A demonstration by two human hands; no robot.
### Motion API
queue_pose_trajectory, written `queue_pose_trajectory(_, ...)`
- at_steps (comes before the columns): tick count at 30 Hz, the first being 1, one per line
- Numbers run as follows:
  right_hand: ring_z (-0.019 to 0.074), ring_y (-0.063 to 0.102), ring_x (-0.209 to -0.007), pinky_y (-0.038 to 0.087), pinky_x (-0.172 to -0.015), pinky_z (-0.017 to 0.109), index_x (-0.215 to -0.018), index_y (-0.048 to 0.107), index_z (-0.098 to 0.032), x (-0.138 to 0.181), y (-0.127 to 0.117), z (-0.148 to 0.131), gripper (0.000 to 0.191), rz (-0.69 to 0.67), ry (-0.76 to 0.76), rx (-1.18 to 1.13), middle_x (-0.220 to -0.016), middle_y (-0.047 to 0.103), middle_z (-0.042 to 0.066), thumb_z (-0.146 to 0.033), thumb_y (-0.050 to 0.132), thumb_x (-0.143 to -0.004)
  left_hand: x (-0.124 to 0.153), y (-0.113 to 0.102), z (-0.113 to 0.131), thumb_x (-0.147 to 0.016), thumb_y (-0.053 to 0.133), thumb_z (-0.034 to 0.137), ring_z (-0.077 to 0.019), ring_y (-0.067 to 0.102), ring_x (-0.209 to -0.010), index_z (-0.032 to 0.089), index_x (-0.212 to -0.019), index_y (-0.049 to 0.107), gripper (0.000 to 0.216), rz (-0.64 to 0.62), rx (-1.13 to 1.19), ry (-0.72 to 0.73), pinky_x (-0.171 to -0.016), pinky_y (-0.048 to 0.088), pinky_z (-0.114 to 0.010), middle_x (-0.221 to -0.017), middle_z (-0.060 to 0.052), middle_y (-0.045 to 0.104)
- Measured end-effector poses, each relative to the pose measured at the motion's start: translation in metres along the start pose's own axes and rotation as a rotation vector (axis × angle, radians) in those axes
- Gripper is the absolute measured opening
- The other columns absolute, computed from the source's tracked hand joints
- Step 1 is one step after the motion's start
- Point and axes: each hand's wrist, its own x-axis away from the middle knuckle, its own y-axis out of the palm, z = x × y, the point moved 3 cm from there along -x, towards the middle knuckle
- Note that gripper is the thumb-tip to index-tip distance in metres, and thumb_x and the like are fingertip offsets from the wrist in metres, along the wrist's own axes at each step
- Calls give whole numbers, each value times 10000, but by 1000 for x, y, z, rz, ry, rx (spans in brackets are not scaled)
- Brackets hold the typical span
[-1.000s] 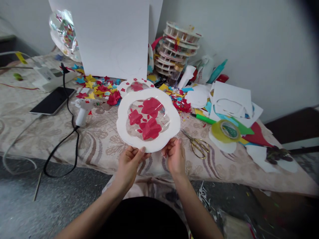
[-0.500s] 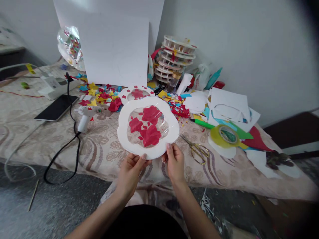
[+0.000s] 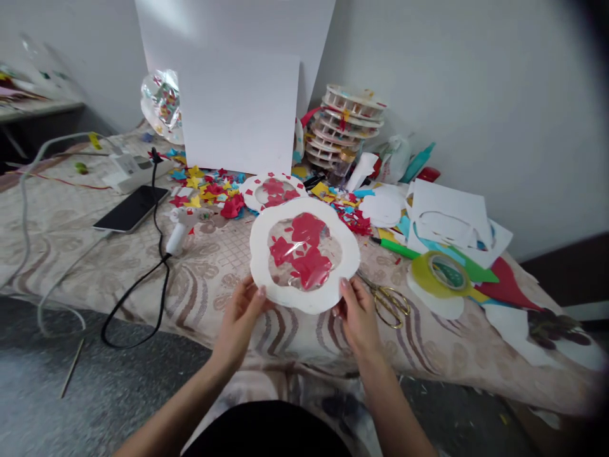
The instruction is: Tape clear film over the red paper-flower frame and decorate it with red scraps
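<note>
Held between both hands is a white scalloped paper frame [image 3: 262, 254], its clear film window showing red paper flowers [image 3: 311, 266] and small red bits. My left hand [image 3: 242, 314] pinches its lower left edge, thumb on top. My right hand [image 3: 359, 311] grips the lower right edge in the same way. Behind it on the cloth lies a similar frame [image 3: 248, 187] dotted with red pieces. Gold-handled scissors [image 3: 392, 303] rest just right of my right hand, their blades partly hidden.
On the left are a glue gun [image 3: 178, 235], a phone [image 3: 130, 209], a power strip [image 3: 143, 174] and looped cables. Colourful paper scraps [image 3: 209, 187] lie before a white board [image 3: 240, 114]. To the right are a green marker [image 3: 397, 247], yellow tape [image 3: 428, 273] and a stacked white rack [image 3: 345, 130].
The white frame and both hands have shifted right and slightly down in view. Its tilt differs a little, with new glare on the film. The whole background has shifted too.
</note>
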Motion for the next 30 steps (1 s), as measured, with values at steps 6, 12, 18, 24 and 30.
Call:
queue_pose_trajectory(6,65,321,-398,240,-351,200,-700,503,-202,-14,-25,-16,320,-58,57,68,-504,400,-80,-469,661,-780,-49,-24,57,-807,632,423,-149,614,-830,171,-1129,648,410,45,-254,244,-677,499,-235,-1036,-84,678)
queue_pose_trajectory(12,74,334,-434,256,-356,194,-765,566,-199,-27,-38,-20,285,-106,66,158,-535,414,-69,-463,674,-767,-76,-12,81,-795,645,370,-150,581,-684,194,-1116,694,369,-158,-576,288,-576,463,-211,-864,-51,709)
queue_pose_trajectory(18,85,359,-468,271,-392,201,-777,596,-196,-41,-48,-19,274,-164,-2,322,-549,437,-57,-467,621,-812,-69,-18,67,-788,649,318,-172,613,-690,245,-1071,717,300,-256,-765,266,-555,455,-204,-872,-31,734)
queue_pose_trajectory(24,168,552,-713,431,-604,257,-957,683,-180,-58,-56,-28,338,-226,-59,518,-795,660,27,-475,587,-825,-68,-31,54,-741,681,372,-195,655,-636,170,-833,738,229,-414,-657,3,-545,508,-257,-762,-93,720)
queue_pose_trajectory(30,135,519,-605,370,-526,231,-870,688,-167,-73,-21,-31,359,-543,-60,690,-730,648,8,-471,496,-868,-97,-32,46,-745,645,490,-107,525,-465,136,-960,698,417,-319,-618,-59,-393,358,-185,-686,-61,678)
